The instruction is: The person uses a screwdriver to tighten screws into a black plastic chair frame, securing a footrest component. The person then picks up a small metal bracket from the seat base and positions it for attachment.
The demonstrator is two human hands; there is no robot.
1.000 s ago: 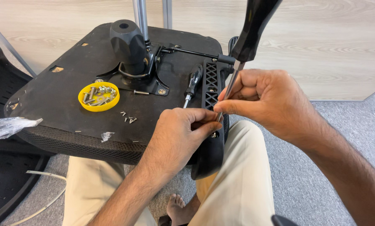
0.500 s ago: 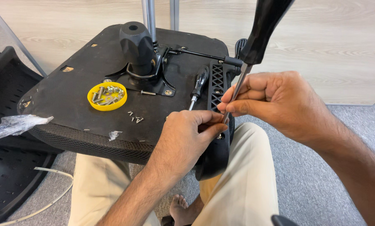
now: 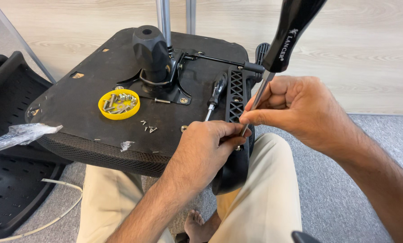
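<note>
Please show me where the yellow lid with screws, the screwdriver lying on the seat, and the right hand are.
yellow lid [image 3: 103, 111]: head view, on its left rim.
small screwdriver [image 3: 217, 89]: head view, on its black handle.
right hand [image 3: 300, 110]: head view, on the back of the hand.

A long screwdriver [image 3: 273, 72] with a glossy black handle and thin steel shaft stands steeply tilted, handle up and away, its tip down at the black armrest bracket [image 3: 235, 96]. The grip pinches the shaft low, just above the tip. The lattice-patterned bracket lies along the upturned seat's edge, directly under the grip.
</note>
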